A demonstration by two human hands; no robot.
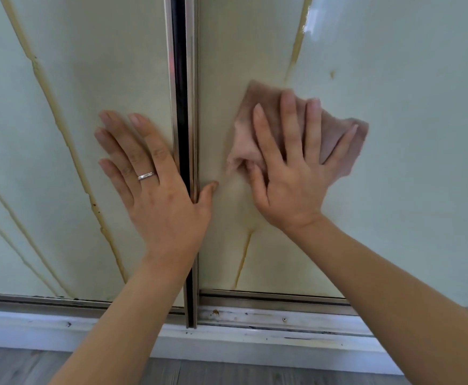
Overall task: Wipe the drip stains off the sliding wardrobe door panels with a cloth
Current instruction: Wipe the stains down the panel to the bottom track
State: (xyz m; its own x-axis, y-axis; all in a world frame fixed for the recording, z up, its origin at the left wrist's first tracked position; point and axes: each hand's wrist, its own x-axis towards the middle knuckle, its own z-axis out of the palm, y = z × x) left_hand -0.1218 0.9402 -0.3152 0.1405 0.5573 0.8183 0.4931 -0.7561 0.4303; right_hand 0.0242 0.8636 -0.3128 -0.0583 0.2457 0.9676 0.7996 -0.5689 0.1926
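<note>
Across both pale green glossy sliding door panels (394, 162), tan drip streaks (60, 129) run toward 6 o'clock. Left hand (160, 190) braces flat, fingers released. Right hand (291, 176), fingers splayed, presses soft, limp pink cloth (244, 140) at 3 o'clock; best palmed centrally.

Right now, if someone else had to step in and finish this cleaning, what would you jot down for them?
Left hand: open, flat on the left door panel, thumb reaching over the centre frame.
Right hand: open, pressing the pink cloth flat on the right door panel.
Done: the patch around the cloth looks smeared but mostly wiped.
Left: the long drip stains on the left panel, the streak above the cloth, the streak below the right hand.
</note>
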